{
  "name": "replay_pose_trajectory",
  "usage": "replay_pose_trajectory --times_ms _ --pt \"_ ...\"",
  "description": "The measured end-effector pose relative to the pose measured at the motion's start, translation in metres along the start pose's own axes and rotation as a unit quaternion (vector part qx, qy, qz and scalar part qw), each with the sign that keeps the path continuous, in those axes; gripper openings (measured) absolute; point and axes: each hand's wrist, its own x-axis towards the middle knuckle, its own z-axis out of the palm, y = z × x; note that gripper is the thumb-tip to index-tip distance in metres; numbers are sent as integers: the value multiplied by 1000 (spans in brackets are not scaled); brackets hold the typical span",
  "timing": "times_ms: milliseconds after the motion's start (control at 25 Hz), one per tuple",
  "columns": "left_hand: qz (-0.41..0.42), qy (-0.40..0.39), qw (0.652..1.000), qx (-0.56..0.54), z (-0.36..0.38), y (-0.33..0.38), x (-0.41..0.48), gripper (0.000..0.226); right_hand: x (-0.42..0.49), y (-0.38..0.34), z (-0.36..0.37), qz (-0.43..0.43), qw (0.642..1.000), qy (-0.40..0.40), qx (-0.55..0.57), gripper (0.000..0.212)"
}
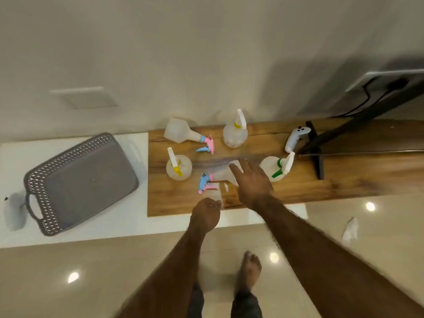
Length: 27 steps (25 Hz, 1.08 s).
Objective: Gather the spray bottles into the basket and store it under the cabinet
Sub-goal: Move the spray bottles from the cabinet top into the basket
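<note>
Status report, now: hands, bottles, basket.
Right hand open, over lying pink-blue spray bottle; left hand fisted, empty. Five bottles on wooden board, none in grey basket. White controller nearby, not blocking.

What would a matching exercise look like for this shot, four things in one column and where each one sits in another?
Things:
1. grey basket
2. green-trigger spray bottle
3. white game controller
4. crumpled tissue

Places:
A. on the floor, right of the cabinet
B. on the white cabinet top, left of the wooden board
C. on the wooden board, beside the black TV stand leg
D. standing on the wooden board, just right of the right hand

Pairs: 1-B, 2-D, 3-C, 4-A
</note>
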Motion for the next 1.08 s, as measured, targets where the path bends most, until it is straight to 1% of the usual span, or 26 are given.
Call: replay_pose_trajectory --times_ms 40,80,160,200,240,320,360,480,560,600,680,760,800,880,920,1000,1040,1080 --pt "-39 -19 997 -66 15 2 15 39 13 7 10 -15 999 -4 -28 89" --pt "-79 -44 986 -137 26 4 26 40 23 13 19 -17 999 2 -42 90" --pt "-125 -78 954 -261 45 14 47 34 41 20 41 -34 996 2 -80 90" --pt "-132 -84 938 -308 55 16 58 29 49 22 56 -40 995 3 -95 88" --pt "-140 -85 924 -347 63 19 67 31 54 24 69 -44 994 4 -102 87" --pt "-143 -45 882 -447 74 18 82 39 59 26 83 -37 994 17 -97 84" --pt "-128 -39 873 -469 79 14 88 39 61 26 88 -34 994 21 -99 83" --pt "-107 -36 864 -490 89 6 89 31 55 27 94 -27 996 21 -84 82" --pt "-95 -48 874 -474 89 3 85 30 45 30 93 -9 998 11 -57 83" --pt "-88 -55 879 -465 88 2 81 33 40 32 92 6 1000 6 -27 84" --pt "-60 -71 896 -435 84 -3 68 35 26 33 89 44 996 -2 74 86" --pt "-33 -87 910 -404 77 -16 53 34 4 30 94 78 978 -13 194 87" --pt "-29 -90 915 -393 73 -25 46 32 -10 27 99 85 967 -17 240 87" --pt "-29 -95 929 -357 58 -49 32 31 -40 15 111 78 951 -18 298 84" --pt "-44 -96 931 -348 48 -63 26 33 -53 6 119 71 946 -23 315 81" --pt "-67 -77 936 -336 25 -92 13 30 -70 -19 130 53 945 -60 316 76" --pt "-53 -56 943 -324 11 -105 7 28 -73 -34 136 38 951 -87 295 76" --pt "-31 -15 939 -343 -2 -117 3 29 -75 -48 140 19 959 -108 261 77"
